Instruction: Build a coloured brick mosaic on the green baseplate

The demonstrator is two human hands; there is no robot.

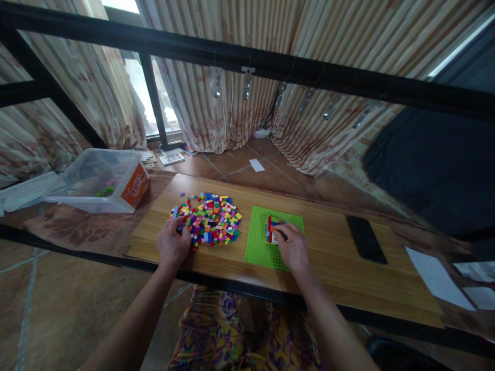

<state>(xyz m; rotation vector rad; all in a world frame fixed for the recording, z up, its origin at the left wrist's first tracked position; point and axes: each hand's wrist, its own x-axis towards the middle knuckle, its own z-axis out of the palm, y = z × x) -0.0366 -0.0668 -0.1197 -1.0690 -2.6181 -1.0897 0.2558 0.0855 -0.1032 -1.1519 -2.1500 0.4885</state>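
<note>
A heap of small toy bricks (211, 219) in many colours lies on the wooden board. My left hand (174, 245) rests at the left edge of this heap, fingers curled among the bricks. What its fingertips hold, if anything, is hidden. To the right of the heap lies a flat green studded baseplate (257, 252). On it sits a small low brick build (269, 229) with red, blue and white parts. My right hand (294, 247) bends over the build from the right, thumb and fingers pinched at its top. Whatever is in that pinch is too small to make out.
A black phone (365, 239) lies on the board's right side, with white paper (439, 278) beyond it. At the left stands a clear plastic bin (93, 201) with a few green and pink pieces inside. A dark metal bar (232, 49) crosses in front of the curtains.
</note>
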